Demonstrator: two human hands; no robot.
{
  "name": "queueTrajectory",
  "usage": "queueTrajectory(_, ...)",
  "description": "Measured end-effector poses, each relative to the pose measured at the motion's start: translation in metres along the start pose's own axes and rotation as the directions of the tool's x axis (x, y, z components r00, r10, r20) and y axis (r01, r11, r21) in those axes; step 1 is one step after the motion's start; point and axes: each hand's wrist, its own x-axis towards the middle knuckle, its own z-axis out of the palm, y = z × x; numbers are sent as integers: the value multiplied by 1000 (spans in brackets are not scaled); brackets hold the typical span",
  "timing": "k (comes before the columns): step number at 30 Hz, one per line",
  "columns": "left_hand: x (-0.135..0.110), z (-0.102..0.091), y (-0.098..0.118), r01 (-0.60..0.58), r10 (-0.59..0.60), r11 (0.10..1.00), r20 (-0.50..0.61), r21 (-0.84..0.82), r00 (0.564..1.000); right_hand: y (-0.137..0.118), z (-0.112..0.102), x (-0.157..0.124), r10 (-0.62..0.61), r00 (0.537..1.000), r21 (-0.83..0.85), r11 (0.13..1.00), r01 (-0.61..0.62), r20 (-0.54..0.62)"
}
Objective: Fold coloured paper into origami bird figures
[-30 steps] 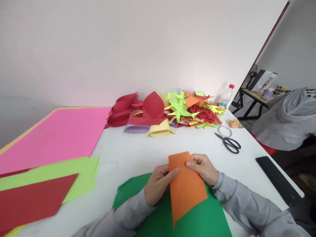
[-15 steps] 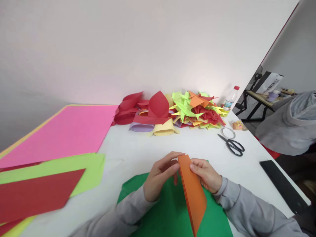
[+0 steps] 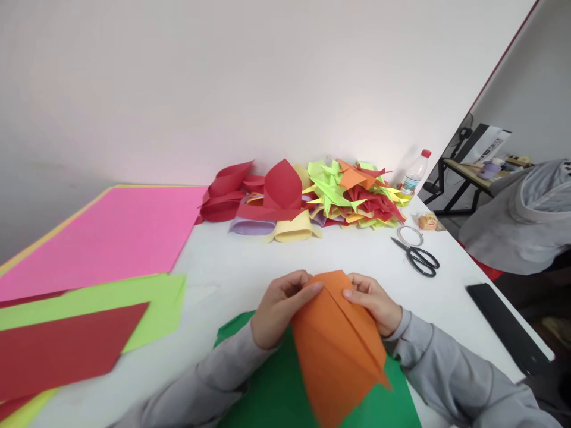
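- White table [image 3: 232, 267] spreads before a pale wall.
- At its near edge I hold a folded orange paper [image 3: 334, 339] over a green sheet [image 3: 272, 392].
- My left hand [image 3: 279, 306] pinches its top left edge and my right hand [image 3: 372, 303] pinches the top right.
- Scissors [image 3: 417, 257] lie to the right, and folded paper shapes [image 3: 312, 199] are piled by the wall.
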Motion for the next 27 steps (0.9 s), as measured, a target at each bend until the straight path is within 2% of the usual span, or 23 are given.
queueTrajectory(4,2,-5,6,102,-104,992,34,69,994,-6,-7,1,-20,999,0,1000,20,-40)
queueTrajectory(10,6,-7,9,101,-104,984,11,148,995,-8,-10,3,-56,993,-61,997,49,-105)
queueTrajectory(16,8,-12,6,167,-166,986,16,-7,986,-13,-12,4,-80,986,-79,994,69,-144)
queueTrajectory(18,10,-14,6,138,-136,989,36,-62,990,-18,-14,3,-149,972,-115,985,129,-183)
queueTrajectory(20,11,-16,6,22,-21,998,18,-51,1000,-24,-16,0,-280,934,-248,943,223,-222)
queueTrajectory(21,11,-16,6,-84,84,996,-16,-13,996,-27,-17,-2,-385,892,-368,885,285,-235)
queueTrajectory(22,11,-17,6,-214,216,976,-49,51,975,-30,-17,-6,-514,829,-516,783,349,-219)
queueTrajectory(23,11,-17,5,-348,360,928,-72,133,930,-33,-17,-10,-650,744,-663,627,410,-155)
queueTrajectory(24,10,-18,5,-469,494,855,-73,220,866,-36,-16,-15,-771,636,-780,418,466,-33)
queueTrajectory(25,10,-19,4,-563,603,770,-57,299,795,-38,-15,-20,-843,520,-835,183,518,138)
queueTrajectory(26,11,-20,2,-622,678,692,-33,367,734,-39,-14,-24,-856,404,-831,-50,554,321)
queueTrajectory(27,13,-22,-1,-646,720,631,-13,429,694,-40,-13,-28,-821,308,-790,-253,558,481)
